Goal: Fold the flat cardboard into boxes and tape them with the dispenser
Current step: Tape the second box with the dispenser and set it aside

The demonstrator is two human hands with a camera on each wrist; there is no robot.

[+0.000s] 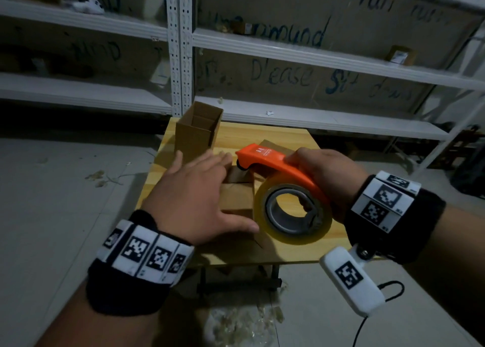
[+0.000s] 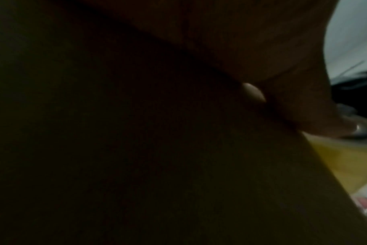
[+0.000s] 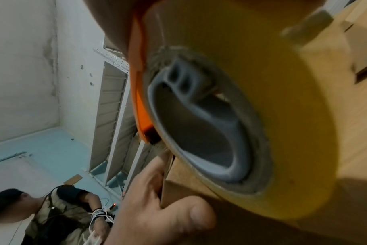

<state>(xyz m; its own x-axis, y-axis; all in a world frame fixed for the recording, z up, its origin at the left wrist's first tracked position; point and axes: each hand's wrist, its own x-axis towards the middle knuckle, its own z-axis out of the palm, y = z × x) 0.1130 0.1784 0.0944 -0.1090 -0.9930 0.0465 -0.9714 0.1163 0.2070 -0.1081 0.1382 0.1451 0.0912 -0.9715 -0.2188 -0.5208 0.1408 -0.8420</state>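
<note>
A cardboard box (image 1: 236,197) lies with its flaps closed in the middle of the small wooden table (image 1: 288,139). My left hand (image 1: 207,189) presses flat on those flaps, fingers straight and thumb stretched toward the tape roll (image 1: 291,210). My right hand (image 1: 322,168) grips the orange tape dispenser (image 1: 275,160), its nose down on the box seam just past my left fingers. The right wrist view shows the roll (image 3: 262,82), the orange frame (image 3: 140,82) and my left thumb (image 3: 168,215) on the cardboard (image 3: 189,182). The left wrist view is almost dark.
An open, upright cardboard box (image 1: 196,131) stands at the table's far left corner. White metal shelving (image 1: 181,44) runs behind the table. Scraps of tape litter the floor (image 1: 241,325) below the near edge. A cable hangs from my right wrist camera (image 1: 351,281).
</note>
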